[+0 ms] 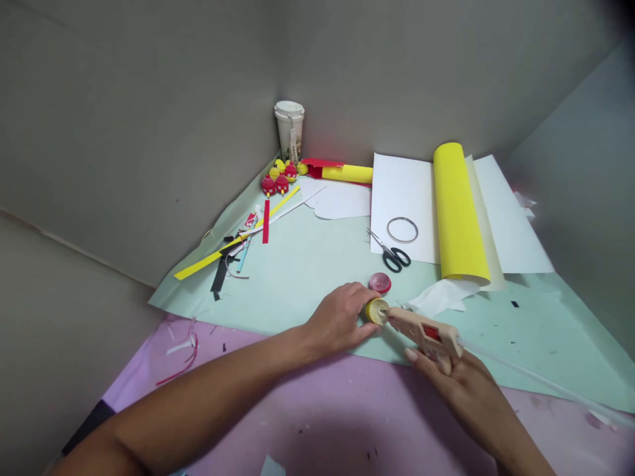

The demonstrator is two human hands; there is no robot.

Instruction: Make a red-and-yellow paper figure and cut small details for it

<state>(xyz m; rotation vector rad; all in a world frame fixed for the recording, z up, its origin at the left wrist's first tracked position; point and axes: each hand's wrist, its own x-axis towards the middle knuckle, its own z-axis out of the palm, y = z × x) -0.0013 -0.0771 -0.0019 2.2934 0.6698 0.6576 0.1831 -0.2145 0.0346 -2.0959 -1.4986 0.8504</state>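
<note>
"Right hand: what does it have?"

"One beige hot-glue gun, fingers wrapped round its handle. One long translucent glue stick runs out of the back."

"And the left hand?"

"Partly curled, thumb and fingertips pinching one small yellow ridged cup near the front edge of the green sheet. The gun's nozzle points into its hollow; whether they touch, I can't tell."

"Around them, biggest first?"

"One green sheet, over a pink surface. Then two yellow rolls: one large corrugated roll on the right, one slim roll at the back. One lidded takeaway cup stands in the far corner."

"Smaller?"

"One pair of black-handled scissors, just beside one thin ring. Three red ornaments sit before the takeaway cup, among yellow ones too crowded to count."

"Smallest?"

"One red bowl, hollow up, just beyond the yellow cup."
</note>
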